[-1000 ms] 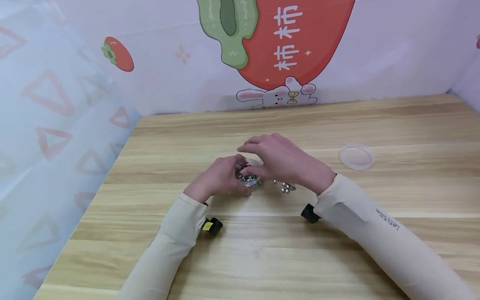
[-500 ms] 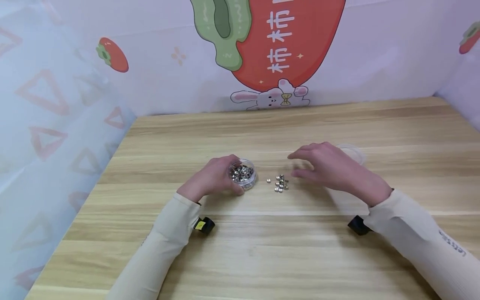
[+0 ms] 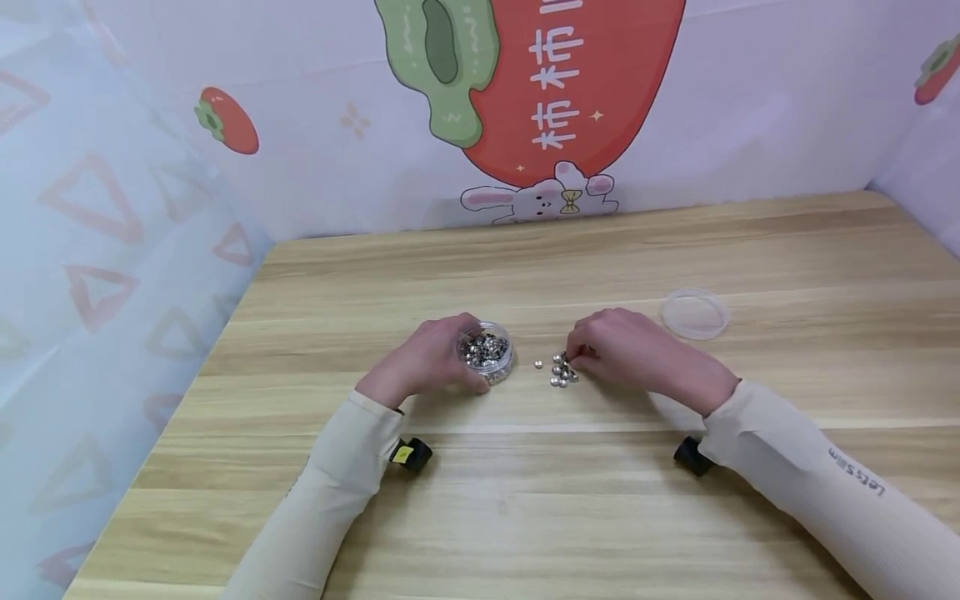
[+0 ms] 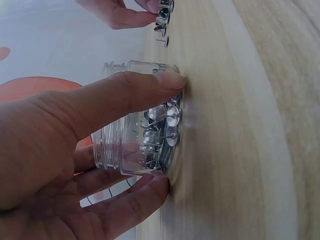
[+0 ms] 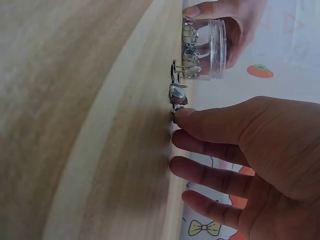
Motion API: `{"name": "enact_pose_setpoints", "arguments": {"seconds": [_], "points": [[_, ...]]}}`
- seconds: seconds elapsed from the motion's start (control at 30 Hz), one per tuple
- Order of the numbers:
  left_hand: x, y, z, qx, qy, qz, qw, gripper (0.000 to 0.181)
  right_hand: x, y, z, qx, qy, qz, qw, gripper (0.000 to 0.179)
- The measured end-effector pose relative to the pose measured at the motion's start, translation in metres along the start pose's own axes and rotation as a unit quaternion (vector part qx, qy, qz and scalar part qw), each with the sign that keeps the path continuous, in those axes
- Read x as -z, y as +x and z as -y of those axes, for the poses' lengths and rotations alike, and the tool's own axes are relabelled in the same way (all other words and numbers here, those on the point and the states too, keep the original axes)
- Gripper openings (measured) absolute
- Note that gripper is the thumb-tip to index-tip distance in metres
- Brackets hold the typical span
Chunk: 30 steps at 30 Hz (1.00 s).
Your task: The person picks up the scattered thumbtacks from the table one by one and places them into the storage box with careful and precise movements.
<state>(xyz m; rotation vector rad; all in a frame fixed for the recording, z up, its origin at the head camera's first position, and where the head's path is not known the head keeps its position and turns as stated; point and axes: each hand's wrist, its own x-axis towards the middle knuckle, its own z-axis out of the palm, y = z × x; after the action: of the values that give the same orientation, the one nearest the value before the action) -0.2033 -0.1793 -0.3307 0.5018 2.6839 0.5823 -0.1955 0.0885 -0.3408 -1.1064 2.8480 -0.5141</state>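
My left hand (image 3: pixel 429 354) grips a clear plastic jar (image 4: pixel 131 145) that stands upright on the table, thumb on one side and fingers round the other. Inside are many silver thumbtacks (image 3: pixel 483 350). Right of the jar lies a small cluster of loose thumbtacks (image 3: pixel 559 372), with a single thumbtack (image 3: pixel 538 364) apart on its left. At the cluster's right edge my right hand (image 3: pixel 626 346) pinches a thumbtack (image 5: pixel 176 116) between thumb and finger, low at the tabletop. That thumbtack is mostly hidden by the thumb.
A round clear lid (image 3: pixel 695 314) lies on the wooden table (image 3: pixel 510 500), behind and right of my right hand. A white printed sheet (image 3: pixel 315 167) rises along the table's back edge, and more sheeting hangs at the left.
My right hand went from over the jar to the right, then came down to the loose thumbtacks and drew its fingers together on one. The left hand keeps its grip on the jar.
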Motion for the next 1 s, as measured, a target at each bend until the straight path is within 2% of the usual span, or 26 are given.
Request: {"name": "enact_pose_setpoints", "arguments": {"seconds": [0.23, 0.4, 0.57, 0.73, 0.83, 1.0], "points": [[0.001, -0.001, 0.001, 0.003, -0.003, 0.001, 1.0, 0.075, 0.012, 0.004, 0.007, -0.012, -0.005, -0.028, 0.9995, 0.008], [0.002, -0.002, 0.001, 0.005, -0.008, 0.001, 1.0, 0.075, 0.025, 0.02, 0.025, -0.001, -0.006, -0.06, 0.9982, 0.004], [0.0, 0.001, 0.0, 0.002, -0.014, 0.003, 0.9999, 0.07, 0.02, 0.044, 0.049, 0.029, 0.009, -0.063, 0.9975, 0.008], [-0.002, 0.003, -0.001, -0.006, -0.018, 0.003, 0.9998, 0.064, 0.013, 0.059, 0.061, 0.032, 0.017, -0.06, 0.9975, 0.009], [-0.001, 0.002, -0.001, -0.003, -0.019, 0.003, 0.9998, 0.067, 0.012, 0.061, 0.063, 0.034, 0.014, -0.056, 0.9978, 0.019], [0.0, 0.001, 0.002, 0.007, -0.008, 0.006, 0.9999, 0.074, 0.013, 0.061, 0.062, 0.02, -0.001, -0.014, 0.9997, 0.061]]}}
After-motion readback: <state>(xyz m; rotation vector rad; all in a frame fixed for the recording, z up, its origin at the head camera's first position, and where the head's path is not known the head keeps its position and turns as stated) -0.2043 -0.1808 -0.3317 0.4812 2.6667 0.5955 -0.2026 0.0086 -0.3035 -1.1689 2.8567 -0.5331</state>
